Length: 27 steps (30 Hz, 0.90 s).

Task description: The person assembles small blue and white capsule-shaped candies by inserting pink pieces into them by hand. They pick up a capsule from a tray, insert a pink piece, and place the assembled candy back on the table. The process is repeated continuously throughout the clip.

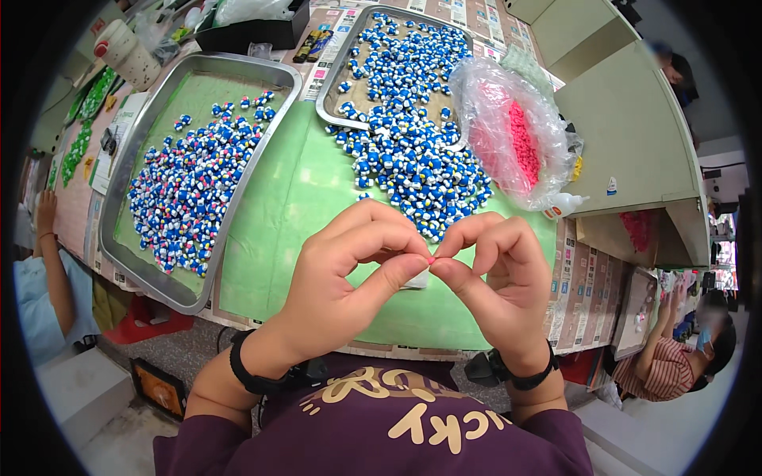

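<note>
Over the near part of the green mat (266,230), L hand (341,270) & R hand (508,278) meet tip to tip, each w/ thumb & index pinched, other fingers curled, on one tiny pink bit (431,260); fingertips hide most of it, so can't tell if it's joined to anything. Small white block (417,281) just below. Progress, my read: approx. half done. L tray (208,87) has a big heap of blue-and-white pieces (190,182) w/ pink showing; loose pile (429,178) ahead, no obvious pink, looks left to do, plus more in far tray (343,120). Room: mat strip betw. L tray's raised rim & pile; R side tighter, w/ plastic bag (484,87) of pink stock (520,143) beside pile.
</note>
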Motion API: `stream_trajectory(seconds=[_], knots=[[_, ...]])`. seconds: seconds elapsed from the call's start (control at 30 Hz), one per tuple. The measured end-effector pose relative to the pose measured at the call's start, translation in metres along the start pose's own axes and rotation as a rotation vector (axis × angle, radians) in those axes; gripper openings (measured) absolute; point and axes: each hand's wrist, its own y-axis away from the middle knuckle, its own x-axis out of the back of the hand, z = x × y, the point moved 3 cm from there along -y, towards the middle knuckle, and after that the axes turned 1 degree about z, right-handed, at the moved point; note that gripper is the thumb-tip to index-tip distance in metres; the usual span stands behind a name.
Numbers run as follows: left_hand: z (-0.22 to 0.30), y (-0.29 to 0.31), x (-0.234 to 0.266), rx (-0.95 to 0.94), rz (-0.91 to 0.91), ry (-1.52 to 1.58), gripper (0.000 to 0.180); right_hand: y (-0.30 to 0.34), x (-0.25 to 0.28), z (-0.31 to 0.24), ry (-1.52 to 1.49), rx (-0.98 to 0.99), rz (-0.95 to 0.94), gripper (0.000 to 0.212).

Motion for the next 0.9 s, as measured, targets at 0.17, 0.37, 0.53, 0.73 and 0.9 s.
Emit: stream_trajectory(seconds=[0.17, 0.37, 0.53, 0.73, 0.9], knots=[[0.0, 0.0, -0.001, -0.089, 0.03, -0.092, 0.009, 0.002, -0.004, 0.001, -0.16, -0.142, 0.03, 0.024], [-0.004, 0.0, 0.003, -0.012, 0.018, -0.118, 0.011, 0.001, 0.003, 0.006, 0.016, -0.133, -0.023, 0.024], [-0.013, 0.002, 0.023, 0.082, 0.157, 0.057, 0.015, -0.003, 0.012, 0.021, 0.537, -0.062, -0.286, 0.02], [-0.011, 0.006, 0.037, 0.199, 0.228, 0.146, 0.027, -0.002, 0.001, 0.025, 0.74, 0.017, -0.423, 0.017], [-0.014, 0.006, 0.038, 0.215, 0.209, 0.211, 0.03, -0.004, 0.002, 0.022, 0.761, -0.061, -0.45, 0.021]])
